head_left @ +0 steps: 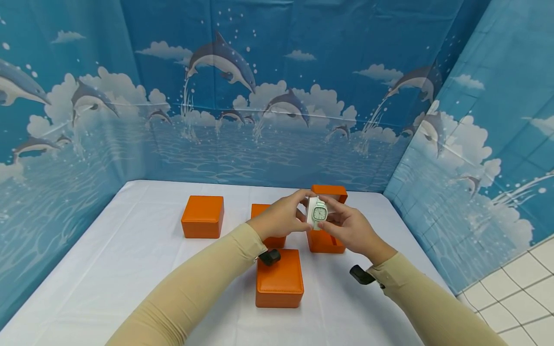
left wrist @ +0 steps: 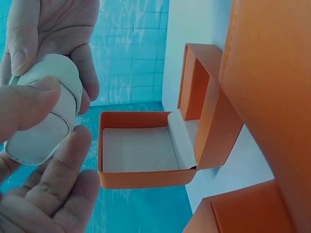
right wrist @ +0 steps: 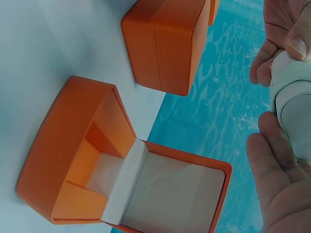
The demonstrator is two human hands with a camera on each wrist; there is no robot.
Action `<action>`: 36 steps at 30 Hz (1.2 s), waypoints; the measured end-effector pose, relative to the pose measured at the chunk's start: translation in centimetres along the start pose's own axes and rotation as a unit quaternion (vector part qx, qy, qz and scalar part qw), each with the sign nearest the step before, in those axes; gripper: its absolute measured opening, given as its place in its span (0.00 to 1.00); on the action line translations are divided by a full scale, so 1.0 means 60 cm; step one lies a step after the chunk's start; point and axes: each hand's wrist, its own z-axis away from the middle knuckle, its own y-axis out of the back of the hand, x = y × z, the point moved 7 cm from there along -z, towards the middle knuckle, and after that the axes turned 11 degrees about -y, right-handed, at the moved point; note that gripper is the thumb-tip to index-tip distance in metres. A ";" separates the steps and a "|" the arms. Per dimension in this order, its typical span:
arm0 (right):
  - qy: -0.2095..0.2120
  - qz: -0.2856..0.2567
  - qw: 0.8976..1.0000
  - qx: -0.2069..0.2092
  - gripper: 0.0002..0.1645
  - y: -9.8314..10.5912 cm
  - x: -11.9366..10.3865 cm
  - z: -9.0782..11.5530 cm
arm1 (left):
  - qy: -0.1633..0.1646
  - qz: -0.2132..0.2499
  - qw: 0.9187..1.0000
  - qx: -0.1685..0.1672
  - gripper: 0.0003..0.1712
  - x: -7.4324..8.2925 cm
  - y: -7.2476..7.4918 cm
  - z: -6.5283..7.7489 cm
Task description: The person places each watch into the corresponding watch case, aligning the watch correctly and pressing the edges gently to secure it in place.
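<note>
A pale watch (head_left: 320, 213) with a squarish dial is wrapped on a white cushion (left wrist: 41, 121), raised above the table in both hands. My left hand (head_left: 283, 215) grips the cushion from the left, thumb and fingers on its edges. From the other side my right hand (head_left: 348, 226) pinches the watch and cushion, fingertips at the top and thumb low by the dial. Behind and below them stands an opened orange box (head_left: 326, 242), its lid (head_left: 330, 190) tipped back. The right wrist view shows the box's pale lid lining (right wrist: 172, 189) and its orange inner walls.
Closed orange boxes stand on the white-covered table (head_left: 130, 250): one box (head_left: 202, 216) at left, one box (head_left: 280, 278) near the front. Another box (head_left: 259, 210) is partly hidden behind my left hand. A dolphin-print curtain (head_left: 277, 144) encloses the back and sides.
</note>
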 end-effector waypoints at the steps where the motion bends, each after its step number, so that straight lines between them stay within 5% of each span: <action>1: 0.001 -0.001 1.000 -0.001 0.42 0.000 0.000 0.001 | 0.000 0.001 1.000 0.000 0.45 0.000 0.000 0.000; 36: -0.003 -0.029 0.999 -0.015 0.40 0.003 0.001 -0.003 | 0.003 -0.003 1.000 0.005 0.45 0.000 -0.004 -0.003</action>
